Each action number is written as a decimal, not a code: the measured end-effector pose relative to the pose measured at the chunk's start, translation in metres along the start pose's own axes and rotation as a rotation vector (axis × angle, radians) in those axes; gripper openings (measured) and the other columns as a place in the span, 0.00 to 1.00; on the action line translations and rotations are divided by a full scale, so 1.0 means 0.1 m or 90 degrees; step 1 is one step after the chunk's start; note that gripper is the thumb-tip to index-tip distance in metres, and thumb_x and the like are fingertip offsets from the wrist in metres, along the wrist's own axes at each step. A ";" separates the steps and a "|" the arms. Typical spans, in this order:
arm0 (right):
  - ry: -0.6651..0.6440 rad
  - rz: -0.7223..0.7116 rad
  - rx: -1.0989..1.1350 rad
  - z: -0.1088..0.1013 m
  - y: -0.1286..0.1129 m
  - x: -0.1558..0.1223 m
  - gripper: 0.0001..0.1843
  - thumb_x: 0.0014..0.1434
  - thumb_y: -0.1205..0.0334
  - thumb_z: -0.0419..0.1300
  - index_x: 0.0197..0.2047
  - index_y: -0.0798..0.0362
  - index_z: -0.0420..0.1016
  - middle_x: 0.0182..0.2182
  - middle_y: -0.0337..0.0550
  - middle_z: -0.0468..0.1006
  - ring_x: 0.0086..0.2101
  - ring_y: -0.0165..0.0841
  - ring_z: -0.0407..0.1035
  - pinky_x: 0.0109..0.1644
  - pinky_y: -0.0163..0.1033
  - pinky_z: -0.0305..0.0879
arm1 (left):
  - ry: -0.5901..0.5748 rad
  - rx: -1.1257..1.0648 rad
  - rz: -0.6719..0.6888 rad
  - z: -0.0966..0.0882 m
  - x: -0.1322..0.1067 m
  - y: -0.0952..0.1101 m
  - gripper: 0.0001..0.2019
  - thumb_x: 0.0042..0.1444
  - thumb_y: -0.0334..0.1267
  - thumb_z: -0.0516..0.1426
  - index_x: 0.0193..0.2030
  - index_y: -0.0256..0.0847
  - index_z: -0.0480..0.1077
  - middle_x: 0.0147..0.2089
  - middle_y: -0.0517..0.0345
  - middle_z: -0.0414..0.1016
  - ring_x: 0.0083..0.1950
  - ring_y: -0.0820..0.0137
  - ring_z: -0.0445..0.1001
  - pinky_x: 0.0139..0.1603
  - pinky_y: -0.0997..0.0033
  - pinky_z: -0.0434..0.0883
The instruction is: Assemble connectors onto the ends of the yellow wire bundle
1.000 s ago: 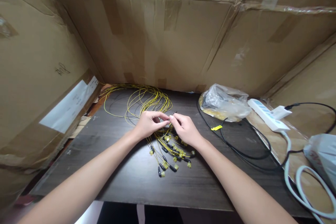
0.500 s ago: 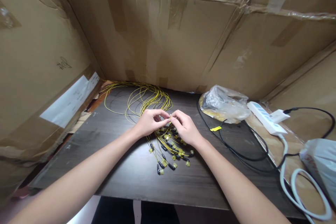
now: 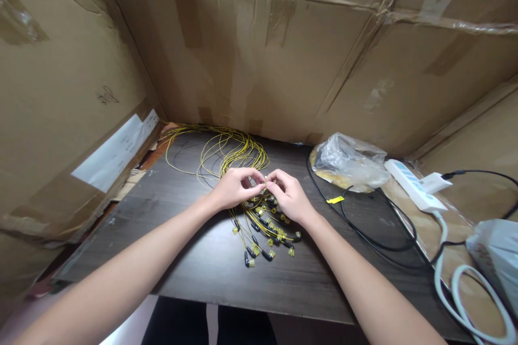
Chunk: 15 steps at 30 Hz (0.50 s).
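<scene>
Over the cable bundle, my left hand (image 3: 237,188) and my right hand (image 3: 289,197) meet fingertip to fingertip. Both are closed in a pinch on a small yellowish piece (image 3: 265,184), too small and too covered by fingers to make out fully. Thin yellow cables (image 3: 245,153) loop behind my hands and run forward beneath them. In front, their ends fan out on the table in several black connectors (image 3: 266,255) with clear yellow caps (image 3: 291,252). Some of these ends lie hidden under my right hand.
The dark wooden table (image 3: 202,275) is walled by cardboard (image 3: 243,54) at the back and sides. To the right lie a clear plastic bag (image 3: 350,161), a black cable (image 3: 364,242) with a yellow tag (image 3: 335,200), a white power strip (image 3: 415,186) and a white bag (image 3: 496,253).
The view has shifted slightly, so everything sits a little further right. Both hands keep their pinch over the bundle, with only slight finger movement.
</scene>
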State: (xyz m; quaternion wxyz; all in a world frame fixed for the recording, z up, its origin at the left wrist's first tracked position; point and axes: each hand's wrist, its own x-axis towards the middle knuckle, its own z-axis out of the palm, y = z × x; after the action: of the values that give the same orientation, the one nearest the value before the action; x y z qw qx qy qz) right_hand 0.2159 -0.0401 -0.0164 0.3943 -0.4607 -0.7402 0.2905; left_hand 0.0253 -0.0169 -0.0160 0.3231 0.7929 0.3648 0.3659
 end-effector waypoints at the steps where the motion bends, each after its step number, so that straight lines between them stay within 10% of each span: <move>1: 0.000 0.005 0.003 0.00 0.00 0.00 0.09 0.63 0.58 0.55 0.33 0.52 0.70 0.27 0.37 0.69 0.27 0.30 0.61 0.32 0.36 0.57 | -0.001 0.000 0.001 0.00 0.00 0.00 0.08 0.57 0.39 0.62 0.39 0.37 0.78 0.30 0.59 0.79 0.22 0.79 0.68 0.25 0.80 0.65; 8: 0.004 0.018 -0.020 0.03 0.00 -0.01 0.23 0.68 0.50 0.49 0.22 0.51 0.59 0.20 0.35 0.59 0.24 0.29 0.55 0.29 0.36 0.52 | -0.002 0.045 0.054 -0.01 0.00 0.00 0.07 0.57 0.38 0.62 0.38 0.37 0.77 0.31 0.59 0.79 0.23 0.78 0.69 0.27 0.79 0.67; 15: 0.002 0.034 0.019 0.00 -0.05 -0.01 0.09 0.61 0.55 0.57 0.32 0.52 0.68 0.24 0.35 0.67 0.25 0.30 0.59 0.30 0.35 0.55 | 0.007 0.037 0.035 -0.02 0.00 -0.02 0.08 0.58 0.39 0.62 0.39 0.37 0.78 0.31 0.58 0.79 0.23 0.78 0.68 0.27 0.79 0.65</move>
State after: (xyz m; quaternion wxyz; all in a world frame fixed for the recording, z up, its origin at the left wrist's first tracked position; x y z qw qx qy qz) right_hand 0.2141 -0.0430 -0.0131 0.3944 -0.4753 -0.7224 0.3110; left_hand 0.0232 -0.0158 -0.0164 0.2881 0.8093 0.3553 0.3684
